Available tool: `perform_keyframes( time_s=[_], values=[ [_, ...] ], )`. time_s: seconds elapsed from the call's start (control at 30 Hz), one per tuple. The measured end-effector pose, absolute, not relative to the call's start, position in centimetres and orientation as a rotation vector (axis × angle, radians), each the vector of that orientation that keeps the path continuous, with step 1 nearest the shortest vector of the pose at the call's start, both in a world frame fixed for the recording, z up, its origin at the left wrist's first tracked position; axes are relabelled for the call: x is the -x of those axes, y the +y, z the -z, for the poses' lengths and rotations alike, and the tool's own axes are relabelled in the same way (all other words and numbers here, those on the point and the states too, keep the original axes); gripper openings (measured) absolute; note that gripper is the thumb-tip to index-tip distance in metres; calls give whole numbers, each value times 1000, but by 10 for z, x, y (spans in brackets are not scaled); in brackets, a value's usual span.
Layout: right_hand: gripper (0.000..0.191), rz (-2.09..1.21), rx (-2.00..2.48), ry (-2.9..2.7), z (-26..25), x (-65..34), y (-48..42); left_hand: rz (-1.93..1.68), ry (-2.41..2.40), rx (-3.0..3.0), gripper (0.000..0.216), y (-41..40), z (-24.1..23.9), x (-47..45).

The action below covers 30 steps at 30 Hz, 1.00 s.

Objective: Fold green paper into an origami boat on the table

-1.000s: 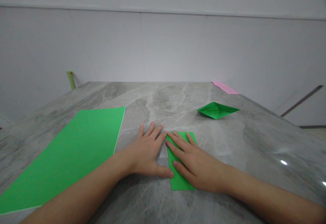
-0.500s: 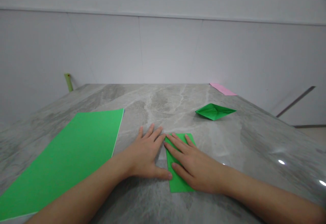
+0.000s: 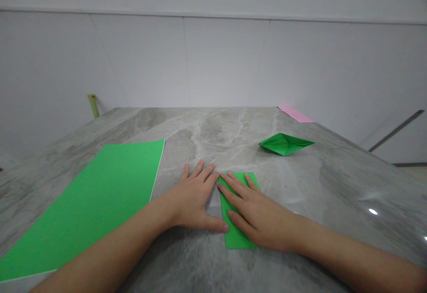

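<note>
A small folded rectangle of green paper (image 3: 236, 238) lies flat on the grey marbled table in front of me. Across it rests my right hand (image 3: 255, 210), fingers spread and pressed down, covering much of its middle and right side. My left hand (image 3: 195, 202) lies open on the table just to the left. Its thumb tip and little fingertip touch the paper's left edge, while the other fingers spread over bare stone. Beyond my right hand sits a darker green folded paper piece (image 3: 286, 144), pointed at both ends.
A stack of large green paper sheets (image 3: 110, 195) lies at the left, partly under my left forearm. A pink paper strip (image 3: 296, 114) rests at the table's far right corner. Behind the far left edge stands a yellow-green object (image 3: 93, 105) by the white wall (image 3: 220, 62).
The whole view has shifted slightly, so everything sits a little to the right and higher. Both hands keep the same pose on the folded paper.
</note>
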State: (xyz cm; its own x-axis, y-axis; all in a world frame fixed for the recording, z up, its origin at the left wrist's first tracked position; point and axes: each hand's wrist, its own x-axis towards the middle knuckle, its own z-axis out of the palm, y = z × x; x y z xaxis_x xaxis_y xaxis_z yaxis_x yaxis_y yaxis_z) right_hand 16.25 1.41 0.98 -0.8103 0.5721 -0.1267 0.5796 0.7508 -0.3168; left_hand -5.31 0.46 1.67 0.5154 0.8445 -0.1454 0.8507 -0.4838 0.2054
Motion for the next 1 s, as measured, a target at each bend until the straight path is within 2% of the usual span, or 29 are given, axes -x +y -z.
perform_keyframes(
  time_s=[1.0],
  values=[
    [61, 546, -972, 2981, -5, -164, 14, 97, 1440, -2484, 118, 5, -16, 53]
  ],
)
